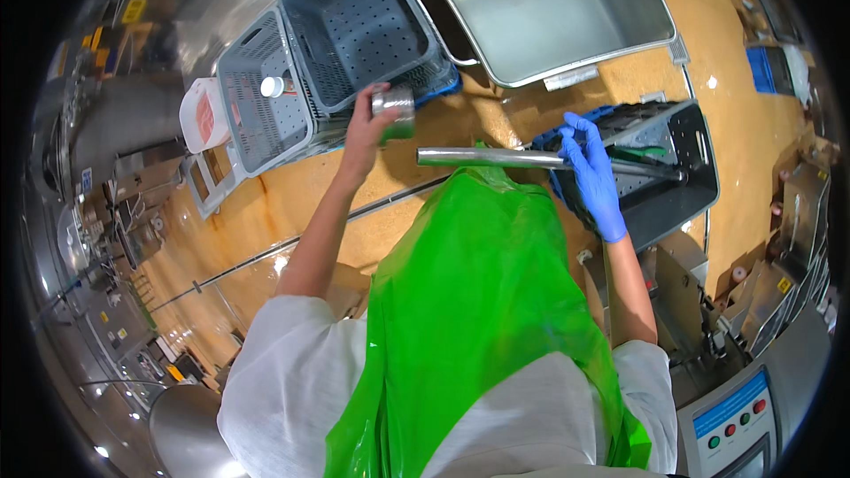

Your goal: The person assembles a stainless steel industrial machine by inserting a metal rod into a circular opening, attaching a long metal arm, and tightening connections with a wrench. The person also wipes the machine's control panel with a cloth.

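Observation:
My bare left hand (361, 137) is closed round a short, shiny metal cylinder (392, 104), held up in front of the grey crates. The cylinder's lower part looks green, perhaps a reflection. My right hand (591, 179), in a blue glove, grips a long metal tube (487, 158) lying roughly level. The tube's thick end points left above my green apron (474, 274); past the glove, a thinner length runs right over a dark crate (699, 159). Part of the tube is hidden by the glove. The cylinder and the tube are apart.
Two grey perforated crates (297, 62) stand at the far left, one holding a white-capped bottle (273, 87). Beside them is a white container (189, 115). A large steel tub (549, 13) is ahead. A control panel (735, 416) stands at the near right.

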A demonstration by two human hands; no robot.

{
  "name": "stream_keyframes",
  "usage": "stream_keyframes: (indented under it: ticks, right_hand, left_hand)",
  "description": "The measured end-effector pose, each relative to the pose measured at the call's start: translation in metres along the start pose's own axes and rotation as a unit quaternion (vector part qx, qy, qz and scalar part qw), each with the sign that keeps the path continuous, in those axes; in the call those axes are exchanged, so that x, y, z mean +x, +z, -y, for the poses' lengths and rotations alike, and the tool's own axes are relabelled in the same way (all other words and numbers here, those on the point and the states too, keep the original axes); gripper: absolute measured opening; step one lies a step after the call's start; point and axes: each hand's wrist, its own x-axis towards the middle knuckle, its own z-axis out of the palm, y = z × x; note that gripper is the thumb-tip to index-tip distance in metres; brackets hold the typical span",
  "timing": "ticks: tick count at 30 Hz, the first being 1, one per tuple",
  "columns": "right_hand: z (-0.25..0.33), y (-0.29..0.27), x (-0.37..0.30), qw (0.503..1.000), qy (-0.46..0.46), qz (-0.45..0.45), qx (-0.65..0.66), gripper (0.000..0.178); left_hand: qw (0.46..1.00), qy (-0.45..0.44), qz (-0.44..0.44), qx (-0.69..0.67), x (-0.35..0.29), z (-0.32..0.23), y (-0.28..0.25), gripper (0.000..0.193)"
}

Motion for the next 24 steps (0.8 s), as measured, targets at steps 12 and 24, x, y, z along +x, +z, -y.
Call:
stream_keyframes:
  ticks: [12,24]
  right_hand:
    - [-0.051,0.034,-0.009,0.979,0.066,0.063,-0.183,0.031]
    - [-0.109,0.056,-0.009,0.935,0.308,0.17,0.035,0.03]
  left_hand:
    - [0.979,-0.189,0.067,0.024,-0.013,0.139,0.01,0.065]
    - [0.904,-0.094,0.296,0.294,0.073,0.129,0.033,0.083]
